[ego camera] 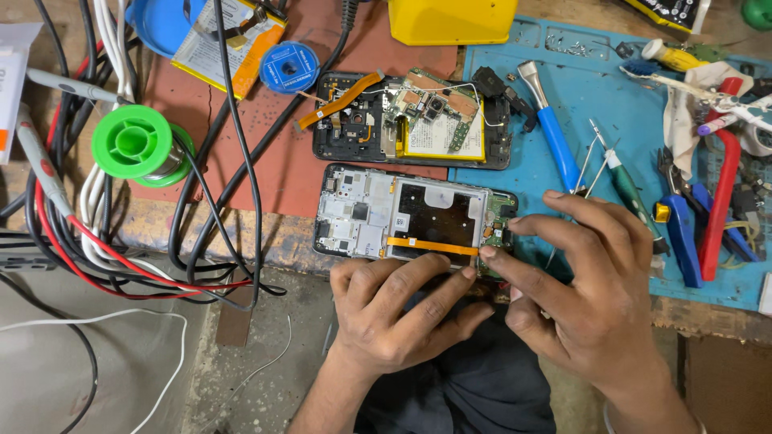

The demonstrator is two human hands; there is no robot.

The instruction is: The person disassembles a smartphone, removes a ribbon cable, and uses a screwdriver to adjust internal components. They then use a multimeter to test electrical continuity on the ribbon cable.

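The opened phone (410,215) lies lengthwise left to right at the bench edge, both hands at its right end: left hand (394,309) steadying the near edge, right hand (579,277) pinching at the small green board (498,229).

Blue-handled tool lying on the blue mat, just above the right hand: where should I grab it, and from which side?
Grip the blue-handled tool around its blue handle, likely from above, fingers closing across its width. It lies flat on the blue mat, metal tip pointing up-left, handle running down-right toward the right hand. The upper handle has bare mat on both sides; the lower end sits close to tweezers and fingers.
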